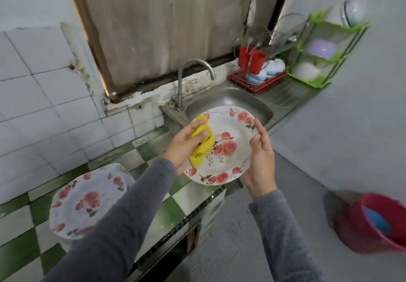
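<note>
— Head view, from where you stand: which way is the plate (228, 150) facing?

— Its flowered face is turned up and back towards the person. It is tipped, low rim at about 6 o'clock and high rim at about 1 o'clock over the sink (267, 111). It reads as a slight oval, long axis running roughly 7 to 1 o'clock.

— Where is it, exactly?

— Held in the air, above the front edge of the counter (171, 213) and the near corner of the sink. It touches neither.

— And the hands?

— The left hand (186, 147) comes in at the plate's 9 o'clock. Its fingers (197, 137) are curled tight round a bunched yellow cloth (202, 143), which lies pressed on the plate's face. The right hand (261, 156) is at 3 o'clock, holding the rim. The thumb lies on the front, and the fingers (260, 128) are nearly straight, close together and running up the edge. How they sit behind the plate I cannot tell.

— Anything else about?

— A second plate (87, 200) of the same pattern lies face up on the counter at 8 o'clock. The tap (189, 73) stands at 12 o'clock. A red rack (257, 82) and a green shelf (323, 51) are at 1 to 2 o'clock. A red bucket (373, 222) is on the floor at 4 o'clock.
</note>
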Demonstrator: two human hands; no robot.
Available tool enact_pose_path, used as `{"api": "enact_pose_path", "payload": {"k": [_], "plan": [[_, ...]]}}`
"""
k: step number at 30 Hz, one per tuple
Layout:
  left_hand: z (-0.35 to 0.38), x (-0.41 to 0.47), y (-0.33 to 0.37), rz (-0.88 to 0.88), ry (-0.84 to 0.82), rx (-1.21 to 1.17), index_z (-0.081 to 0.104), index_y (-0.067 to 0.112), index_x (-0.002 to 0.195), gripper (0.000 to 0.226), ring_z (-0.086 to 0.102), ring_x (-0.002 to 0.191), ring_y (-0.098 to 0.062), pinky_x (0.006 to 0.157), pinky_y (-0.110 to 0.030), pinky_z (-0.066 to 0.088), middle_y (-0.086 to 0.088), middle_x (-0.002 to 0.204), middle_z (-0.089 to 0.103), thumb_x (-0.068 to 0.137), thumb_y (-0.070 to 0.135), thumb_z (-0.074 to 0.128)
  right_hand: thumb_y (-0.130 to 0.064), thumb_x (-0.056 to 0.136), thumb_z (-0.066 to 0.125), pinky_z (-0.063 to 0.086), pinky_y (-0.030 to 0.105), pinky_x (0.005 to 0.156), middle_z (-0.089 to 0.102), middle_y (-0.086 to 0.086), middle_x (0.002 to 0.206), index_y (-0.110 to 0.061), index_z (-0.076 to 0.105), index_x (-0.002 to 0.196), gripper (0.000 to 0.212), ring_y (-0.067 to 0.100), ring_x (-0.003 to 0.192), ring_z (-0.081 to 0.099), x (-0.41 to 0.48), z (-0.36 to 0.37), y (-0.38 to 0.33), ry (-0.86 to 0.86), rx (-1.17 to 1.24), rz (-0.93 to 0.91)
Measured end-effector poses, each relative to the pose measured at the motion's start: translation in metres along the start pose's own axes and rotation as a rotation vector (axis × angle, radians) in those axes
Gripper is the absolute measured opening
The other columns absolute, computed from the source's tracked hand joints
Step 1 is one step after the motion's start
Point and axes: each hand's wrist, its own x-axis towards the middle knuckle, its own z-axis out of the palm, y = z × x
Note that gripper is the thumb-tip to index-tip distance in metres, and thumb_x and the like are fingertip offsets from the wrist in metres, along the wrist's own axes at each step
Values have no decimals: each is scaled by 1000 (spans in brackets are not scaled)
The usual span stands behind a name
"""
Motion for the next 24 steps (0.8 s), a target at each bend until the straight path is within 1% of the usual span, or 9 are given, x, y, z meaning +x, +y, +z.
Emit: {"api": "enact_pose_path", "payload": {"k": [4, 8, 10, 12, 13, 16, 18, 21, 24], "plan": [[90, 51, -20, -53, -108, -142, 63, 26, 119, 27, 72, 91, -13, 73, -29, 59, 1, 105, 75, 101, 9, 51, -18, 109, 40, 53, 45, 101, 62, 4, 137, -32, 65, 121, 31, 23, 124, 61, 48, -77, -53, 78, -71, -106], [170, 94, -42, -78, -168, -172, 60, 17, 129, 31, 73, 91, -15, 75, -31, 61, -1, 102, 76, 103, 8, 47, -16, 109, 38, 53, 46, 100, 60, 8, 138, -25, 61, 127, 31, 27, 125, 60, 91, -140, -100, 152, -55, -165], [206, 112, -52, -74, -159, -164, 57, 13, 136, 35, 71, 95, -16, 88, -37, 59, -1, 103, 75, 102, 11, 50, -16, 109, 37, 53, 46, 101, 60, 8, 139, -23, 59, 131, 31, 26, 124, 61, 112, -163, -120, 167, -45, -193], [238, 133, -59, -70, -126, -172, 55, 9, 138, 39, 67, 103, -20, 102, -44, 51, -3, 108, 72, 100, 13, 55, -16, 109, 37, 51, 48, 103, 60, 7, 139, -23, 59, 132, 32, 26, 125, 60, 135, -183, -137, 189, -35, -211], [253, 144, -61, -69, -114, -181, 56, 8, 138, 40, 65, 106, -22, 104, -46, 49, -5, 111, 70, 98, 13, 58, -17, 109, 37, 51, 49, 103, 61, 5, 138, -24, 59, 131, 32, 26, 125, 60, 147, -193, -144, 201, -35, -216], [291, 179, -67, -49, -121, -158, 59, 13, 134, 41, 67, 102, -20, 94, -44, 55, -3, 109, 72, 94, 11, 64, -21, 108, 40, 52, 53, 101, 64, 1, 134, -29, 62, 129, 31, 25, 123, 62, 186, -216, -160, 213, -69, -233], [310, 208, -72, -14, -123, -114, 60, 17, 132, 42, 67, 102, -21, 96, -49, 54, -1, 112, 71, 91, 8, 67, -22, 108, 42, 51, 55, 101, 64, 0, 134, -32, 64, 126, 30, 25, 123, 62, 214, -229, -168, 216, -86, -261], [337, 256, -78, 27, -105, -69, 58, 21, 134, 50, 65, 110, -26, 100, -53, 51, -5, 121, 67, 89, 4, 69, -21, 108, 42, 53, 51, 100, 64, 1, 135, -34, 64, 124, 30, 24, 122, 62, 262, -243, -183, 204, -93, -294], [366, 309, -80, 49, -95, -82, 60, 25, 132, 52, 65, 113, -26, 98, -51, 53, -3, 123, 66, 86, 3, 72, -17, 107, 44, 56, 45, 97, 61, 3, 138, -33, 62, 127, 30, 24, 123, 62, 317, -253, -202, 171, -96, -311]]}}
